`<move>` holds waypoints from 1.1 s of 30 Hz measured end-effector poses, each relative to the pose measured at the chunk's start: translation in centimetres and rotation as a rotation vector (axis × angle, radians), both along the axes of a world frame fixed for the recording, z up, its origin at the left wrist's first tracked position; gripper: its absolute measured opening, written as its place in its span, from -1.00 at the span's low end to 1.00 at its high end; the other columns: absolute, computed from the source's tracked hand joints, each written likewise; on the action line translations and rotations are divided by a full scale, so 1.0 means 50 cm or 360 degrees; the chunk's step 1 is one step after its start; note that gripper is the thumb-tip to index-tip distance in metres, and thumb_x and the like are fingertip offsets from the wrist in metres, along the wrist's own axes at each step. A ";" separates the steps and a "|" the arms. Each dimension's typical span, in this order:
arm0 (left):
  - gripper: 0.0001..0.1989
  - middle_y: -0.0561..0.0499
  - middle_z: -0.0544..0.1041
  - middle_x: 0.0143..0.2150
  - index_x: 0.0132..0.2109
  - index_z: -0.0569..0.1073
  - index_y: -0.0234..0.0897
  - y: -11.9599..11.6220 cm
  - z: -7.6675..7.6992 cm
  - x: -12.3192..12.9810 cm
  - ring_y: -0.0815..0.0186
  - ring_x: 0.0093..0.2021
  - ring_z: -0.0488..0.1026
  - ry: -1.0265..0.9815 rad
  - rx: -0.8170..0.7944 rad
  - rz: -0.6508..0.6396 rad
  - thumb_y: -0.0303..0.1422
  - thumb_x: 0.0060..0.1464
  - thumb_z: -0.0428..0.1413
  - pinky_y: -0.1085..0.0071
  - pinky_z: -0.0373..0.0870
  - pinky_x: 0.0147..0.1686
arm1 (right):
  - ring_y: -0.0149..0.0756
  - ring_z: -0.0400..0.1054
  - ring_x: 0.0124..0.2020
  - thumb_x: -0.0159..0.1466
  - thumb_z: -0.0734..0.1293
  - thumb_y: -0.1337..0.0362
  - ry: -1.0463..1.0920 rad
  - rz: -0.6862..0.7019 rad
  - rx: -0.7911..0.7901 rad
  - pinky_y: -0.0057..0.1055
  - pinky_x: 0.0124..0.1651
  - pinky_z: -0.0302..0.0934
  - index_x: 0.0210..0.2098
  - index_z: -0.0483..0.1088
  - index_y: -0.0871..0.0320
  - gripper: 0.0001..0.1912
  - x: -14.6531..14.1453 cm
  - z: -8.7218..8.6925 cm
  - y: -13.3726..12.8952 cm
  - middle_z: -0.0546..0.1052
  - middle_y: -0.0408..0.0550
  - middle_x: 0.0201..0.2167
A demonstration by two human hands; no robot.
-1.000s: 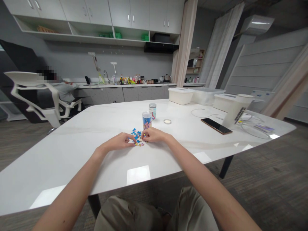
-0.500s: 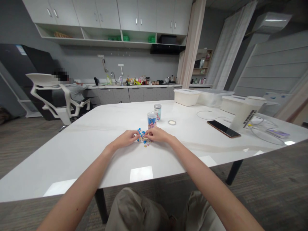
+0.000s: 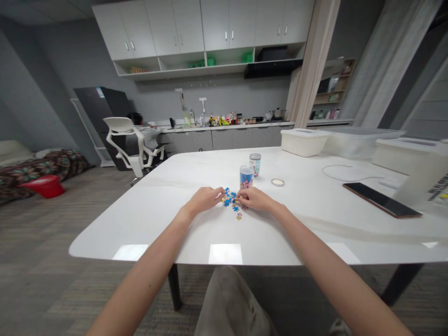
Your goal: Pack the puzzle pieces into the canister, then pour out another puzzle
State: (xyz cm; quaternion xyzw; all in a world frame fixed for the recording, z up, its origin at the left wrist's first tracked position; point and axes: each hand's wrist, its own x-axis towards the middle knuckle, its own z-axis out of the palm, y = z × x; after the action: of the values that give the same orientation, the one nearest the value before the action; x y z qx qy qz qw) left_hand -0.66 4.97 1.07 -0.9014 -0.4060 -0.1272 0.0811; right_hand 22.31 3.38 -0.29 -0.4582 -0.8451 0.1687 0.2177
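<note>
A small heap of colourful jigsaw puzzle pieces point(image 3: 230, 198), mostly blue with some yellow and pink, lies on the white table between my hands. My left hand point(image 3: 207, 198) rests at the heap's left edge, thumb and fingertips a little apart, with nothing visible between them. On the right side, my right hand point(image 3: 258, 199) has its fingers curled and pressed together over the pieces; what they hold is too small to make out. Just behind it stands a clear-topped can with a blue and pink picture point(image 3: 246, 176). One loose puzzle piece point(image 3: 239, 216) lies nearer to me.
A second can with a grey lid point(image 3: 255, 164) stands behind the first. A round lid point(image 3: 277, 182) lies to the right. Farther right are a phone point(image 3: 381, 199), a cable and white bins point(image 3: 304, 142). Someone sits by a white chair point(image 3: 131, 144) near the counter.
The view has swung left, so everything sits farther right. My left hand's fingers have drawn slightly away from the pieces and look more apart. My right hand stays at the heap.
</note>
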 end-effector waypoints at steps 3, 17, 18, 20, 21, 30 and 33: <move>-0.74 0.00 0.51 -0.52 -0.24 0.55 -0.21 -0.009 0.007 0.001 0.30 -0.47 0.46 0.0024 -0.0098 -0.0129 -0.27 0.20 -0.03 0.46 0.23 -0.39 | -0.39 0.35 -0.49 0.28 0.24 0.32 0.0008 0.0009 0.0001 -0.50 -0.40 0.08 -0.27 0.52 0.21 -0.79 0.004 -0.003 0.003 0.56 -0.07 -0.49; -0.58 0.18 0.24 -0.59 -0.31 0.56 -0.26 -0.017 0.036 -0.007 0.45 -0.56 0.15 -0.0188 -0.1007 -0.0355 -0.01 -0.21 0.30 0.50 0.08 -0.50 | -0.47 0.14 -0.57 0.18 0.32 0.32 -0.0044 0.0100 -0.0009 -0.51 -0.45 -0.02 -0.18 0.54 0.21 -0.76 -0.007 -0.001 -0.003 0.38 -0.20 -0.60; -0.58 0.18 0.23 -0.59 -0.32 0.56 -0.27 -0.017 0.036 -0.007 0.45 -0.57 0.14 -0.0189 -0.1055 -0.0355 -0.01 -0.20 0.29 0.50 0.07 -0.50 | -0.48 0.13 -0.57 0.18 0.32 0.33 -0.0046 0.0106 -0.0021 -0.51 -0.45 -0.03 -0.21 0.55 0.21 -0.78 -0.007 -0.003 -0.002 0.36 -0.21 -0.60; -0.62 0.18 0.21 -0.59 -0.32 0.55 -0.27 -0.015 0.033 -0.007 0.45 -0.56 0.13 -0.0219 -0.1089 -0.0362 -0.03 -0.13 0.26 0.49 0.06 -0.51 | -0.48 0.13 -0.57 0.18 0.31 0.34 -0.0034 0.0104 -0.0020 -0.51 -0.45 -0.04 -0.25 0.54 0.21 -0.80 -0.007 -0.008 0.003 0.35 -0.21 -0.61; -0.64 0.18 0.20 -0.59 -0.32 0.55 -0.27 -0.014 0.031 -0.007 0.45 -0.56 0.13 -0.0231 -0.1092 -0.0368 -0.05 -0.11 0.25 0.49 0.06 -0.51 | -0.48 0.13 -0.57 0.18 0.30 0.35 -0.0023 0.0099 -0.0020 -0.51 -0.45 -0.04 -0.26 0.54 0.21 -0.81 -0.007 -0.011 0.006 0.34 -0.22 -0.61; -0.81 0.14 0.32 -0.52 -0.27 0.52 -0.29 0.001 0.011 -0.002 0.45 -0.51 0.24 -0.0280 -0.0666 -0.0274 -0.26 0.03 0.15 0.51 0.13 -0.42 | -0.48 0.14 -0.57 0.16 0.29 0.42 -0.0005 0.0098 0.0013 -0.52 -0.43 -0.03 -0.30 0.50 0.22 -0.84 -0.010 -0.015 0.004 0.33 -0.23 -0.64; -0.79 0.14 0.32 -0.53 -0.28 0.54 -0.29 -0.001 0.013 -0.002 0.45 -0.52 0.23 -0.0256 -0.0675 -0.0295 -0.23 0.02 0.17 0.51 0.14 -0.43 | -0.49 0.10 -0.59 0.17 0.29 0.40 -0.0039 0.0100 -0.0009 -0.51 -0.44 -0.05 -0.33 0.54 0.21 -0.84 -0.011 -0.006 -0.002 0.32 -0.23 -0.66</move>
State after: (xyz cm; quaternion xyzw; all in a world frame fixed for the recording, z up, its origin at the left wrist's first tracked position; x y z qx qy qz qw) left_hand -0.79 4.94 1.70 -0.9186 -0.3444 -0.1173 -0.1546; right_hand 21.75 3.28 -0.61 -0.4340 -0.8612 0.1721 0.2008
